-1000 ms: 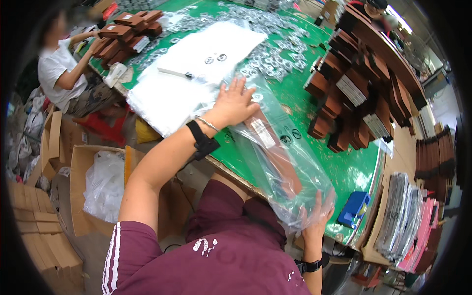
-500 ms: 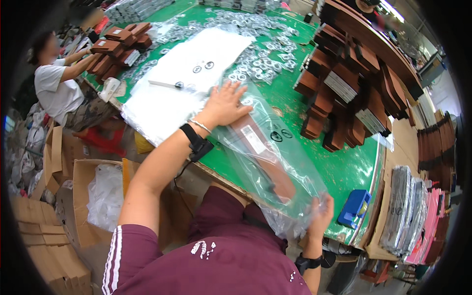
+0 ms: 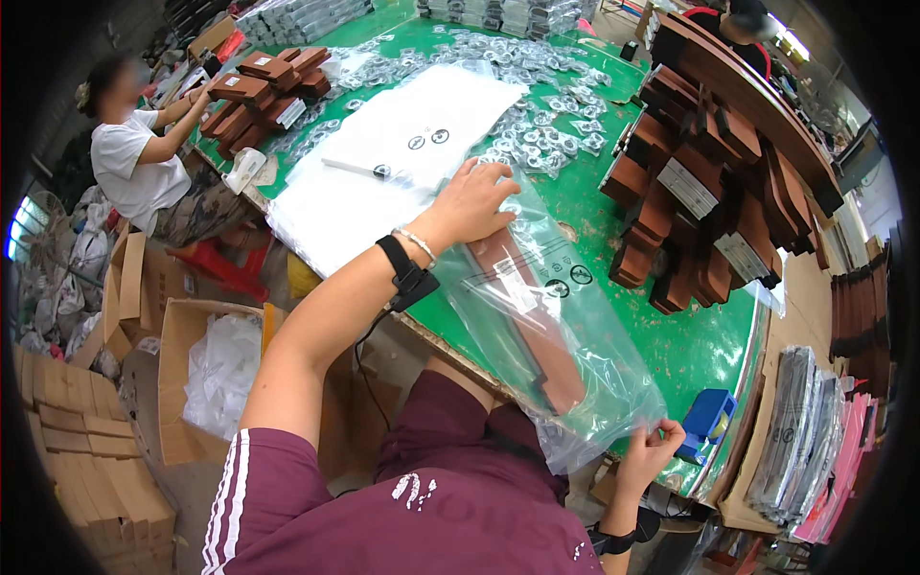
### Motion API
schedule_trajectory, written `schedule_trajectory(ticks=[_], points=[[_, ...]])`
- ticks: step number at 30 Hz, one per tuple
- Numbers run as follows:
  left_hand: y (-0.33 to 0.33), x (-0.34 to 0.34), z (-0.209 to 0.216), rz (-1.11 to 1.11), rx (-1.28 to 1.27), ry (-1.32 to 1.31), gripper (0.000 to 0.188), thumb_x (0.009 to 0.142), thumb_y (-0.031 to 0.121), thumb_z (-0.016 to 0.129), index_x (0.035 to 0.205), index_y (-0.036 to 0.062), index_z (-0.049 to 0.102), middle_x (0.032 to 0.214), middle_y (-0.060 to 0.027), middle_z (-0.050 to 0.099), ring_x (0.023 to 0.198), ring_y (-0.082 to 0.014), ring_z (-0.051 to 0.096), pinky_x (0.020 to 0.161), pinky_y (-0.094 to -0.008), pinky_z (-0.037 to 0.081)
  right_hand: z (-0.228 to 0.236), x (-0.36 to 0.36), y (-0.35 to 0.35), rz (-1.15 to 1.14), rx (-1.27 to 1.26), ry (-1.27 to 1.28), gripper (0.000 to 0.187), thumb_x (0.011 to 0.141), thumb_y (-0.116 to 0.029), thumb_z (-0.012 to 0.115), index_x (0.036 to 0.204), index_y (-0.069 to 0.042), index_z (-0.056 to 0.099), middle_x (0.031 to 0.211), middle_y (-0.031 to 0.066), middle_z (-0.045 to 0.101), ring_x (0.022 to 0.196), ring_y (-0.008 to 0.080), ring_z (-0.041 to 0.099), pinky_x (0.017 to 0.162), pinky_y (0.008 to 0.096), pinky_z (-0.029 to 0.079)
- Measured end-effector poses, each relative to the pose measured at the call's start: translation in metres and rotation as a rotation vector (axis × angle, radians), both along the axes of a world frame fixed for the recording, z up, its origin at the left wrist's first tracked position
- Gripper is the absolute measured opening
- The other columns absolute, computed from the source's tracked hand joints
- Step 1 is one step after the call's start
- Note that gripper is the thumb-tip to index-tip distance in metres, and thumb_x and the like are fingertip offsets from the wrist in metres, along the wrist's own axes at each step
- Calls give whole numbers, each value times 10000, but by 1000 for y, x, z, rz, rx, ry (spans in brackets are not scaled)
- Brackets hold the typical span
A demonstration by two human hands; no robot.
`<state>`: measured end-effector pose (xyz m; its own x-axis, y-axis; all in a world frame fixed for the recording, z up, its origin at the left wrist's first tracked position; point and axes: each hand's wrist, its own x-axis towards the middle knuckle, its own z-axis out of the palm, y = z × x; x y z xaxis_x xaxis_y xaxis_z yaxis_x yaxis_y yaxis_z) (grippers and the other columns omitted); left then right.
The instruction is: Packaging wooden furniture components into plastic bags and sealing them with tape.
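Blue tape dispenser [image 3: 704, 425] near edge of green table [image 3: 685, 331]. Left side: co-worker [image 3: 139, 177] in white shirt, red stool [image 3: 226, 270], open carton [image 3: 179, 383], stacked cardboard [image 3: 105, 479].

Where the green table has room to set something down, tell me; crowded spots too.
The widest bare patch of the green table lies between the clear bag and the heaped brown pieces, running toward the blue tape dispenser. A smaller one borders the bag's left side. Crowded: the far side, small wrapped parts; the left, white sheets.
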<state>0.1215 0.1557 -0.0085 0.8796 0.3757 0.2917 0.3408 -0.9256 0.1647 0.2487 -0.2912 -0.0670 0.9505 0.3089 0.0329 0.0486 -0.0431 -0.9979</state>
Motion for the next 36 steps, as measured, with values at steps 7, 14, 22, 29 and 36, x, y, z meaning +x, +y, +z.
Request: schedule_trajectory(ticks=[7, 14, 22, 29, 36], points=[[12, 23, -6, 173, -140, 61, 464, 887, 351, 647, 1231, 46, 585, 1170, -171, 584, 1115, -348, 582, 967, -421, 472, 58, -16, -2, 456, -775, -438, 232, 811, -142, 740, 858, 11, 573, 761, 80, 522, 649, 188, 496, 575, 331, 402], [23, 18, -17, 197, -341, 40, 526, 946, 365, 577, 1348, 35, 497, 1252, -193, 562, 1186, -359, 536, 994, -425, 447, 71, 9, 101, 756, -475, -494, 421, 963, -216, 558, 1335, -19, 558, 1373, 250, 524, 1274, 387, 507, 1056, 436, 390], [25, 16, -35, 139, -315, -88, 477, 957, 321, 555, 1330, 29, 502, 1227, -213, 582, 1145, -374, 567, 981, -439, 458, 31, 20, 258, 955, -440, -441, 458, 988, -228, 511, 1386, 0, 507, 1452, 182, 485, 1351, 272, 446, 1111, 350, 336], [22, 15, -36, 181, -368, -131, 463, 961, 306, 547, 1339, 44, 490, 1229, -199, 579, 1134, -373, 570, 976, -442, 463, 13, 26, 342, 957, -477, -983, 322, 946, -140, 571, 1227, 15, 597, 1175, 173, 658, 1043, 260, 652, 891, 362, 515], [15, 16, -26, 236, -390, -135, 491, 969, 339, 529, 1374, 72, 458, 1303, -183, 532, 1168, -364, 564, 973, -452, 471, -3, 31, 331, 822, -394, -665, 276, 898, -90, 639, 1168, -36, 635, 1044, 129, 660, 903, 277, 662, 781, 373, 537]])
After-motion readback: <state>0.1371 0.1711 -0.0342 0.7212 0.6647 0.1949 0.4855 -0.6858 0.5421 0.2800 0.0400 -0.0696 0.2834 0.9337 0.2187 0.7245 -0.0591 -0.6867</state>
